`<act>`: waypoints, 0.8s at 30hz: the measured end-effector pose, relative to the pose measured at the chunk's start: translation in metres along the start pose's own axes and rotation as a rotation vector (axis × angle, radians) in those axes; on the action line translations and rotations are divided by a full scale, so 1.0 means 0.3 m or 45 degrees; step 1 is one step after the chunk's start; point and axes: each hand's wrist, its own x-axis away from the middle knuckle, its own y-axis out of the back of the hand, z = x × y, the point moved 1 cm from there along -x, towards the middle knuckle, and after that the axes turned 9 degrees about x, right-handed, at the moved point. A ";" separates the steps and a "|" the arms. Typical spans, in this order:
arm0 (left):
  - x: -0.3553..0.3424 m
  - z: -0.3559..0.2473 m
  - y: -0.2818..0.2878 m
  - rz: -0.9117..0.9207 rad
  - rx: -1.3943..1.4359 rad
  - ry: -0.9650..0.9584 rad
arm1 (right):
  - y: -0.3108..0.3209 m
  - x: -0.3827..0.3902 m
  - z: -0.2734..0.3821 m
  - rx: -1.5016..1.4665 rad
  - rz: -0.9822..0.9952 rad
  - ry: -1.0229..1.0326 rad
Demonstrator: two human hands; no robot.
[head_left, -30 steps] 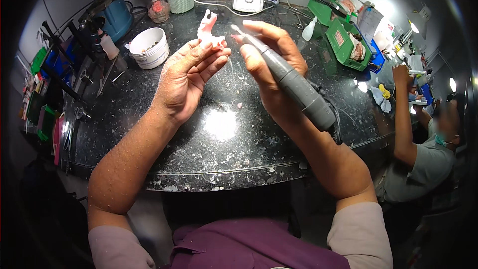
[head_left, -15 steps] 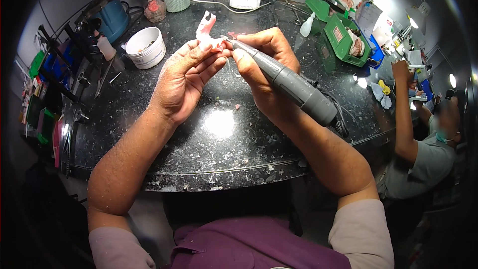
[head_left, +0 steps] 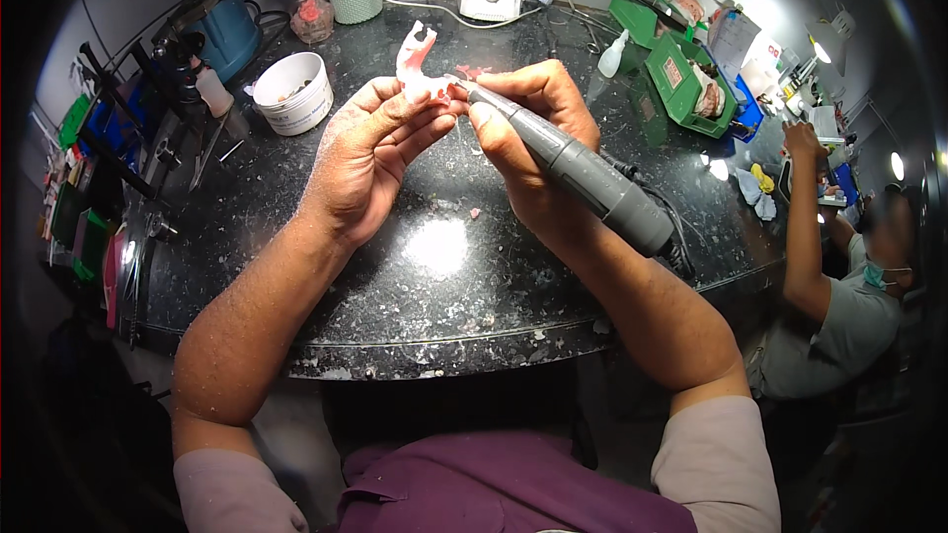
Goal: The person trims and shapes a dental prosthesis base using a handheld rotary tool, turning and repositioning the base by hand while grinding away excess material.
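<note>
We find work underway, amount left unclear: left hand (head_left: 367, 143) pinches the pink piece (head_left: 412, 59), right hand (head_left: 528, 183) grips the grey handpiece (head_left: 568, 156), tip (head_left: 464, 84) near the piece's four o'clock edge.

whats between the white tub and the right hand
In the head view, the left hand and the pink piece it holds lie between the white tub and the right hand, which grips the grey tool.
</note>
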 end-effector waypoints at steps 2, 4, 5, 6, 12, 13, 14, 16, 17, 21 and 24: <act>0.001 -0.001 0.001 -0.005 -0.014 -0.006 | 0.001 0.001 0.002 0.006 0.008 -0.012; 0.004 -0.001 -0.002 0.016 -0.011 -0.036 | 0.002 0.000 0.004 0.020 0.007 -0.007; 0.005 -0.002 -0.005 0.016 -0.011 -0.036 | 0.003 0.000 0.005 0.034 0.005 -0.001; 0.006 -0.003 -0.008 0.006 -0.020 -0.034 | 0.003 0.000 0.007 0.034 0.006 -0.002; 0.004 -0.007 -0.004 0.006 -0.034 -0.037 | -0.002 0.001 0.013 0.064 0.009 -0.007; 0.004 -0.008 -0.004 0.018 -0.023 -0.039 | -0.002 0.000 0.015 0.069 0.015 0.005; 0.003 -0.011 -0.006 0.018 -0.023 -0.040 | -0.003 -0.002 0.016 0.074 0.020 0.018; 0.002 -0.014 -0.016 0.034 -0.100 -0.050 | 0.002 -0.003 0.004 0.068 0.010 0.004; 0.002 -0.013 -0.021 0.035 -0.099 -0.050 | 0.005 -0.003 0.001 0.061 0.000 -0.010; 0.000 -0.015 -0.023 0.036 -0.185 -0.071 | 0.007 -0.004 0.006 0.087 0.014 0.024; -0.001 -0.015 -0.015 0.035 -0.200 -0.078 | 0.008 0.000 0.015 0.082 0.046 -0.009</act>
